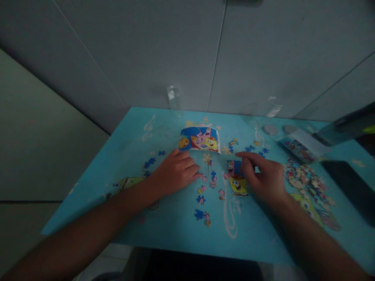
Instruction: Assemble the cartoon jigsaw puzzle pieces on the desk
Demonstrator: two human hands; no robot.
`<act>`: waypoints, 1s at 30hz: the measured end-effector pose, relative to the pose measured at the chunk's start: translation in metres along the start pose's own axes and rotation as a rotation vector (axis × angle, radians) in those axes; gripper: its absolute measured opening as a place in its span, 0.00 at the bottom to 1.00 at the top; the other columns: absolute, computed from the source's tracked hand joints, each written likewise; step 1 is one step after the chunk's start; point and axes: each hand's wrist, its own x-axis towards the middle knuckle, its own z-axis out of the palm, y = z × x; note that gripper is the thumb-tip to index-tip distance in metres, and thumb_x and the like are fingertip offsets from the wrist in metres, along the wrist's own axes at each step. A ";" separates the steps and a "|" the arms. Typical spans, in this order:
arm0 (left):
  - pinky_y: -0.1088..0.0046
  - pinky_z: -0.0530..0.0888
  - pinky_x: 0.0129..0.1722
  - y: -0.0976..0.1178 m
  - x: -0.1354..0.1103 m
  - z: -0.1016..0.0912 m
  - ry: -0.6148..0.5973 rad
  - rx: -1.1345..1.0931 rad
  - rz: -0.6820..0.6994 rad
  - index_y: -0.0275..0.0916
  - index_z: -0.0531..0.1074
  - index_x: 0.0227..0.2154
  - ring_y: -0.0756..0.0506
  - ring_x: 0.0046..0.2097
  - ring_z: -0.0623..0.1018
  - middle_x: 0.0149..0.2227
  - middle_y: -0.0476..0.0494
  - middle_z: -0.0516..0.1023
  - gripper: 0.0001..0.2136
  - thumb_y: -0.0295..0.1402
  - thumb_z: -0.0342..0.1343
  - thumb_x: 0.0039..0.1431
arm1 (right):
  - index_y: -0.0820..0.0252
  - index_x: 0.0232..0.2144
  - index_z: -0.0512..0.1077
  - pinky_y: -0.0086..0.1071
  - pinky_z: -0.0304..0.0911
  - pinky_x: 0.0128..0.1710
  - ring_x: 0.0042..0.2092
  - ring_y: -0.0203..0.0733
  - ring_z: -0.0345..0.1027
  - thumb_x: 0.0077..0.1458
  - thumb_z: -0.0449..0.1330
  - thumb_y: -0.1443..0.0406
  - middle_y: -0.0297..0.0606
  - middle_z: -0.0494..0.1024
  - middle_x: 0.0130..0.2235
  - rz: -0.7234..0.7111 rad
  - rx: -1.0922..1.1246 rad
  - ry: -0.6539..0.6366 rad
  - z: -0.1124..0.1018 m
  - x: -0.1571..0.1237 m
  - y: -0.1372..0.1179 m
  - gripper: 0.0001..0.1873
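My left hand (pixel 180 171) rests palm down on the table, its fingers loosely bent and slightly apart. Its fingertips are beside several loose jigsaw pieces (pixel 213 179); nothing shows in its grasp. At the right, my right hand (pixel 262 173) has its index finger stretched out and its thumb close beneath it. This hand is at the right edge of a small joined puzzle section (pixel 238 185) with a yellow cartoon face, covering part of it. Beyond both hands lies a curled picture card (pixel 200 139) with the cartoon scene.
Blue pieces (pixel 250 148) lie scattered behind my right hand. A pile of mixed pieces (pixel 310 183) is at the right, near a dark flat object (pixel 350 187) and a clear container (pixel 304 146). A clear bottle (pixel 175 100) stands by the wall, with round lids (pixel 270 129) farther right.
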 end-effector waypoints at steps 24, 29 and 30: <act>0.63 0.61 0.38 -0.003 0.002 -0.006 -0.021 0.051 0.117 0.38 0.76 0.38 0.45 0.37 0.69 0.31 0.48 0.75 0.06 0.29 0.54 0.70 | 0.57 0.50 0.78 0.30 0.68 0.29 0.26 0.35 0.72 0.66 0.57 0.65 0.35 0.83 0.33 0.032 0.033 -0.089 0.006 -0.001 0.007 0.14; 0.62 0.61 0.38 -0.001 0.001 -0.005 -0.038 0.057 0.128 0.39 0.76 0.38 0.45 0.37 0.70 0.31 0.48 0.75 0.06 0.30 0.55 0.69 | 0.58 0.51 0.77 0.39 0.70 0.42 0.41 0.44 0.74 0.67 0.57 0.64 0.41 0.81 0.40 -0.106 0.073 -0.266 0.008 0.003 0.007 0.14; 0.62 0.61 0.38 -0.002 0.002 -0.005 -0.042 0.066 0.126 0.39 0.76 0.37 0.44 0.37 0.70 0.31 0.48 0.74 0.06 0.30 0.55 0.69 | 0.58 0.50 0.77 0.41 0.70 0.44 0.43 0.45 0.73 0.67 0.57 0.64 0.42 0.81 0.41 -0.156 0.079 -0.321 0.009 0.003 0.006 0.14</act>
